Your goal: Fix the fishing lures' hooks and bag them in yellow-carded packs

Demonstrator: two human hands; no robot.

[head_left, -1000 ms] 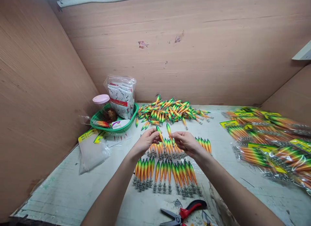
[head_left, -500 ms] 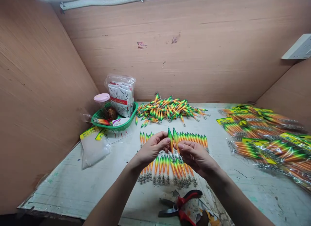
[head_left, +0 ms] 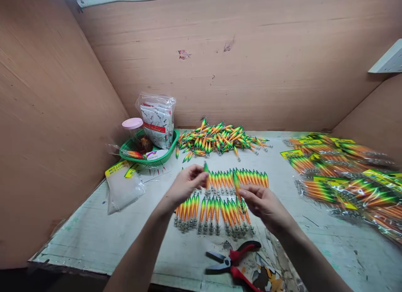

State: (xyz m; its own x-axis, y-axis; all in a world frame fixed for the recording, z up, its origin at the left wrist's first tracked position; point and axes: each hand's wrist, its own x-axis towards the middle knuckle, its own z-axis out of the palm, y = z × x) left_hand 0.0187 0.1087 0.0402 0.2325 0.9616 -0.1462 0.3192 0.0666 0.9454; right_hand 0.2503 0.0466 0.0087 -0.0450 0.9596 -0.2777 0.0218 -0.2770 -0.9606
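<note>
My left hand [head_left: 189,183] pinches a green-and-orange fishing lure [head_left: 206,168] upright between thumb and fingers; part of it is hidden behind the thumb. A second fishing lure [head_left: 236,182] of the same kind is pinched in my right hand [head_left: 262,204], its hooks hanging down. Both are held above rows of matching lures laid on the table: a back row [head_left: 223,181] partly behind my hands, and a front row [head_left: 216,210] with hooks toward me. Red-handled pliers [head_left: 230,260] lie in front with jaws apart.
A heap of lures [head_left: 220,139] lies by the back wall. At left stands a green basket [head_left: 163,161] holding a pink-lidded jar [head_left: 132,124] and packets, with clear plastic bags [head_left: 124,191] before it. Packed lures [head_left: 333,191] are piled at right. The table's front edge [head_left: 72,267] shows at left.
My hands have moved apart, left hand leftward and right hand rightward and slightly down, each keeping a lure. The two lures, side by side before, are now separated.
</note>
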